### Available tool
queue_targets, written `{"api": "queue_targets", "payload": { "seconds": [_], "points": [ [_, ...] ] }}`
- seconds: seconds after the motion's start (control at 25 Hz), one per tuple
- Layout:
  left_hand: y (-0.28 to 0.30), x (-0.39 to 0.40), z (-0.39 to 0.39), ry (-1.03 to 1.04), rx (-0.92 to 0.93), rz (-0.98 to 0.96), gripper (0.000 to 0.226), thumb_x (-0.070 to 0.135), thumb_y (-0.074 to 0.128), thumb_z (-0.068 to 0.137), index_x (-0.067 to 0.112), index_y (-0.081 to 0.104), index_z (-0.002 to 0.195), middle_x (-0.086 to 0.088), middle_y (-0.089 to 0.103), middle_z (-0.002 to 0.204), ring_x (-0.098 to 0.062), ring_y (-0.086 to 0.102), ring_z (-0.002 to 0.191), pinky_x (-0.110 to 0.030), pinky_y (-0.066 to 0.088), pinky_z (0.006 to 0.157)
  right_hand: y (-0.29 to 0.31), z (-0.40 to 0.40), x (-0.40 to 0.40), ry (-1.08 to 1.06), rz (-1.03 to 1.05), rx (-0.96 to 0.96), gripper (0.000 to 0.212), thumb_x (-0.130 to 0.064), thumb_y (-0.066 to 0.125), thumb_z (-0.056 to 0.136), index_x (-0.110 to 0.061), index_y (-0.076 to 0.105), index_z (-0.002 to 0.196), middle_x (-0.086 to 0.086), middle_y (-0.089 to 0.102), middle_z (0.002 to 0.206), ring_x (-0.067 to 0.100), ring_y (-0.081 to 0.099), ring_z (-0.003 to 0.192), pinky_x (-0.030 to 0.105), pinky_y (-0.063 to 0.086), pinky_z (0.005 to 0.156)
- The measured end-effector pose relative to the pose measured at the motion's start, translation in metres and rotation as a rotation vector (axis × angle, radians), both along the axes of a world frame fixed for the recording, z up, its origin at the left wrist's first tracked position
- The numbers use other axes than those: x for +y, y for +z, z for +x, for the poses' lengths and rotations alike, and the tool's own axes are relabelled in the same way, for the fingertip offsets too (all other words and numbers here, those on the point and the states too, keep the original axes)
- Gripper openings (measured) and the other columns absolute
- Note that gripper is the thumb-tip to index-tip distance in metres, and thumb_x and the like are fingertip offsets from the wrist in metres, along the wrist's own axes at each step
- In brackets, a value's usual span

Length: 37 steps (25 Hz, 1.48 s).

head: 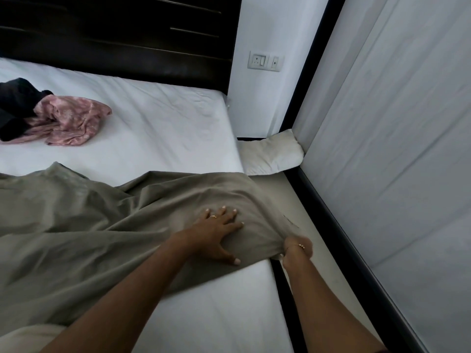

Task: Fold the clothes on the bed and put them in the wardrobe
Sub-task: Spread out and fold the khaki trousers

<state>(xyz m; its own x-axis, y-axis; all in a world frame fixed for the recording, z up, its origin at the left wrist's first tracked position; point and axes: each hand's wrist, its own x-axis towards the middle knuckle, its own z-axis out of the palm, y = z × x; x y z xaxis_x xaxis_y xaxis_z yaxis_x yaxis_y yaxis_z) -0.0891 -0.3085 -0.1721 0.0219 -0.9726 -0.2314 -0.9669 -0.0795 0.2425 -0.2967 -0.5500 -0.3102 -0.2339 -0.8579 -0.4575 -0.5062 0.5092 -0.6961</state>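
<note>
Left hand (216,231) flat, fingers spread, pressing grey-green garment (84,225) on bed (224,301). Right hand (297,248) pinches its corner at mattress edge, bare floor beyond. Garment rumpled, spread leftward of fingers. Pink cloth (71,123), black cloth (15,103) farther.

An olive-grey garment (84,225) fills the lower left. At upper left lie a mottled pink cloth (68,123) and a black one (15,103). The bed sheet (165,128) is white, the headboard (114,34) black.
</note>
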Motion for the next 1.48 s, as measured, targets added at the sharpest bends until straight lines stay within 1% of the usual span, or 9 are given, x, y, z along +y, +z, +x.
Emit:
{"api": "queue_targets", "payload": {
  "seconds": [0.12,0.2,0.48,0.64,0.84,1.04,1.16,1.36,1.48],
  "points": [
    [0.008,0.001,0.024,0.093,0.155,-0.11,0.098,0.091,0.056,0.078,0.042,0.033,0.16,0.015,0.026,0.169,-0.009,0.021,0.157,-0.031,0.018,0.127,0.002,0.023,0.015,0.072,0.043,0.201,0.048,-0.015,0.076,0.112,-0.008,0.081,0.16,0.023,0.056,0.17,0.05,0.06,0.147,0.067,0.07,0.131],
    [0.025,0.009,0.057,0.204,0.204,-0.265,0.072,0.07,0.067,0.089,0.041,0.046,0.152,0.012,0.048,0.156,-0.012,0.047,0.142,-0.026,0.034,0.118,0.029,0.058,0.022,0.216,-0.19,0.262,0.047,-0.015,0.08,0.105,-0.022,0.088,0.15,0.016,0.054,0.164,0.049,0.056,0.143,0.064,0.071,0.123],
    [0.038,0.078,0.183,0.573,0.052,-0.278,0.044,0.031,0.063,0.1,0.033,0.055,0.144,0.006,0.062,0.14,-0.018,0.056,0.124,-0.037,0.045,0.105,0.052,0.226,0.075,0.791,-0.714,0.143,0.041,-0.003,0.079,0.093,-0.019,0.1,0.124,0.017,0.074,0.14,0.046,0.068,0.123,0.059,0.077,0.119],
    [0.016,0.129,0.237,0.715,0.101,-0.219,0.058,0.007,0.07,0.086,0.039,0.063,0.134,0.006,0.066,0.136,-0.015,0.061,0.117,-0.033,0.049,0.099,0.069,0.264,0.128,1.064,-0.9,0.166,0.043,-0.008,0.076,0.103,-0.032,0.097,0.131,-0.003,0.083,0.139,0.031,0.066,0.132,0.057,0.074,0.11],
    [-0.002,0.211,0.295,0.872,-0.175,-0.124,0.066,0.007,0.055,0.088,0.053,0.056,0.136,-0.002,0.053,0.149,-0.033,0.043,0.14,-0.046,0.04,0.109,0.13,0.299,0.173,1.458,-0.732,0.358,0.039,-0.026,0.061,0.116,-0.036,0.096,0.129,-0.003,0.092,0.136,0.028,0.069,0.143,0.072,0.049,0.127],
    [0.003,0.255,0.335,0.583,-0.449,-0.084,0.064,0.017,0.062,0.096,0.053,0.045,0.146,0.014,0.032,0.167,-0.035,0.021,0.157,-0.05,0.03,0.122,0.168,0.33,0.177,1.751,-0.066,0.175,0.079,-0.084,0.075,0.111,-0.025,0.088,0.162,0.004,0.076,0.174,0.031,0.07,0.156,0.054,0.057,0.134],
    [0.018,0.234,0.346,0.524,-0.416,-0.008,0.055,0.023,0.061,0.096,0.053,0.047,0.14,0.02,0.019,0.169,-0.026,0.018,0.156,-0.047,0.034,0.119,0.16,0.352,0.172,2.082,-0.224,0.433,0.052,-0.059,0.083,0.119,-0.021,0.092,0.153,0.007,0.082,0.164,0.031,0.074,0.142,0.055,0.062,0.135],
    [0.051,0.22,0.361,0.53,-0.38,0.213,0.015,0.032,0.065,0.091,0.028,0.056,0.103,0.002,0.055,0.107,-0.023,0.059,0.101,-0.043,0.052,0.088,0.134,0.389,0.147,1.855,-0.463,0.262,0.036,-0.029,0.061,0.132,-0.004,0.081,0.148,0.023,0.077,0.159,0.042,0.071,0.145,0.058,0.061,0.135],
    [0.086,0.229,0.38,0.62,-0.558,-0.301,0.024,0.01,0.075,0.083,0.012,0.065,0.104,-0.01,0.049,0.1,-0.039,0.059,0.085,-0.044,0.053,0.072,0.118,0.39,0.151,1.587,-0.705,0.188,0.027,-0.027,0.06,0.131,-0.009,0.079,0.137,0.02,0.078,0.146,0.046,0.073,0.134,0.061,0.066,0.125]
  ]
}}
